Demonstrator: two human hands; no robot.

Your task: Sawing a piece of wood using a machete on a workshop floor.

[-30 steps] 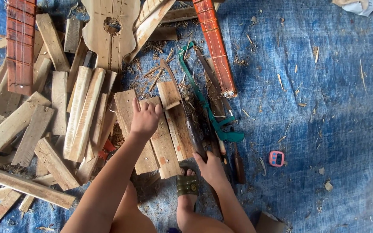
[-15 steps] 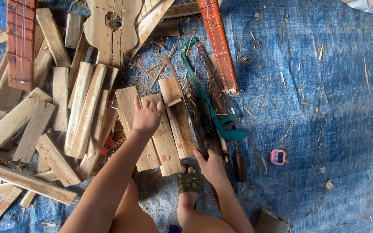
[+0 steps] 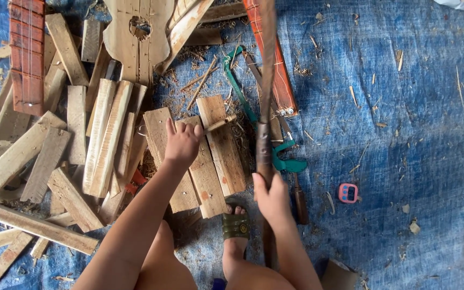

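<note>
Left hand [image 3: 181,144] pinches a thin stick [image 3: 218,124] upright-ish on the planks [image 3: 205,156] at frame centre; right hand [image 3: 271,194] grips the raised long blade [image 3: 266,80]. Fingers belong well below the strike.

Three boards [image 3: 197,156] lie side by side on the tarp [image 3: 404,134], woodpile [image 3: 55,150] to their left, saw [image 3: 259,118] to their right.

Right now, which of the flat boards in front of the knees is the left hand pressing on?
The left hand presses the middle board of three side by side, pinching a thin stick; the two flanking boards lie untouched.
</note>
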